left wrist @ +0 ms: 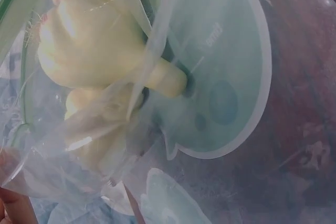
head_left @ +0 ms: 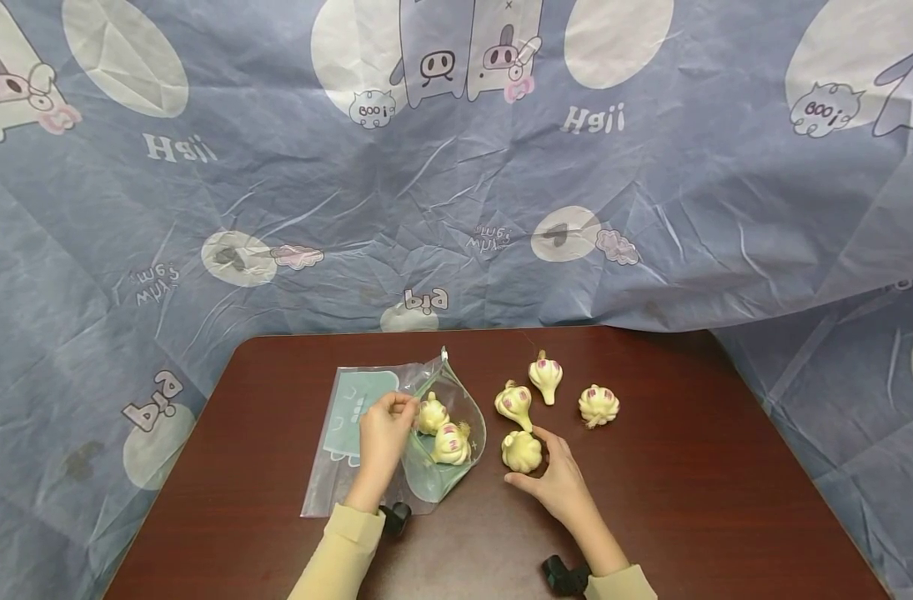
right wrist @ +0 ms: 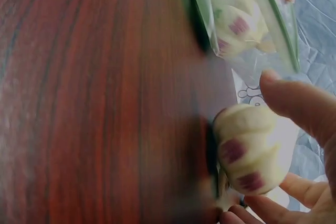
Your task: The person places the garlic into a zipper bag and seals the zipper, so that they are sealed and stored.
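Plastic bag (head_left: 396,433): two garlic bulbs (head_left: 443,429); four outside (head_left: 546,400).

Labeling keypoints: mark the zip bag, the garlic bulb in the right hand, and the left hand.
zip bag (head_left: 332,467): head view, flat clear part beside the wrist.
garlic bulb (head_left: 520,451): head view, middle of the bulb.
left hand (head_left: 384,433): head view, back of the hand, fingers pinching the bag's mouth.

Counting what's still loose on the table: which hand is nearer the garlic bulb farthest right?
Right. The right hand lies below-left of that garlic bulb; the left hand is farther left, at the bag.
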`<state>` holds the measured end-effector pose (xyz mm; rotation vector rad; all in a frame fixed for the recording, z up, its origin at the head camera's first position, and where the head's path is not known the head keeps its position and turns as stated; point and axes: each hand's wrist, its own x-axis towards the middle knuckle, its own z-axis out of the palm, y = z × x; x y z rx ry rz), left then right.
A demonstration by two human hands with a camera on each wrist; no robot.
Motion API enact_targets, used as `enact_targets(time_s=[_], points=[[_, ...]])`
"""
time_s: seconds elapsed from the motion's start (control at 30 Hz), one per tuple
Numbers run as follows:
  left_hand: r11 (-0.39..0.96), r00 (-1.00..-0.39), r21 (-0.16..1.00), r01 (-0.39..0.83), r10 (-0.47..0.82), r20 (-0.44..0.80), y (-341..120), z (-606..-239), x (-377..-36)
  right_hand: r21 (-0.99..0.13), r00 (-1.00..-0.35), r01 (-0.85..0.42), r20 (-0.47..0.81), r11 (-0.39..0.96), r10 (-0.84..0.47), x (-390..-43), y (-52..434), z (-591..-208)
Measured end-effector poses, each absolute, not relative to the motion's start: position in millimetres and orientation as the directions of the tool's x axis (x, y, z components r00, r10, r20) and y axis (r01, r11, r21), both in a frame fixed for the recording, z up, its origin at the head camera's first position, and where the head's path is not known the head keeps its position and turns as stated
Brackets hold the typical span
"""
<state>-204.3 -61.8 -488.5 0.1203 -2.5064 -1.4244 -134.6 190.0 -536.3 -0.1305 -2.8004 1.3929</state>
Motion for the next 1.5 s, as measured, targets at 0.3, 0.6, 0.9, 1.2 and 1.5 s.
enact_targets(time_s=[0.3, 0.6, 0.9, 1.2, 1.5], points=[[0.513, -0.961, 0.857, 0.057, -0.205, 0.187, -59.4, -485.7, -204.0, -0.773, -0.992, 0.045, 0.041, 0.633, 0.121, -138.2, 183.1, -541.8], [0.518, -0.952, 0.853, 0.066, -0.222, 0.209, -58.2, -483.1, -203.9, -0.758, -0.987, 0.045, 0.067, 0.651, 0.146, -138.6, 181.0, -545.7], [0.505, -0.959, 0.861, 0.064, -0.206, 0.192, -57.7, -481.0, -203.5, -0.746, -0.983, 0.056, 0.076, 0.663, 0.168, -138.5, 181.1, -546.6], [0.492, -0.960, 0.868, 0.075, -0.199, 0.196, -57.3, -480.5, -203.7, -0.752, -0.979, 0.060, 0.084, 0.657, 0.186, -137.4, 181.5, -540.6], [0.497, -0.959, 0.865, 0.074, -0.202, 0.198, -56.8, -479.5, -203.6, -0.836, -0.980, 0.069, 0.046, 0.545, 0.196, -139.7, 185.2, -517.8]])
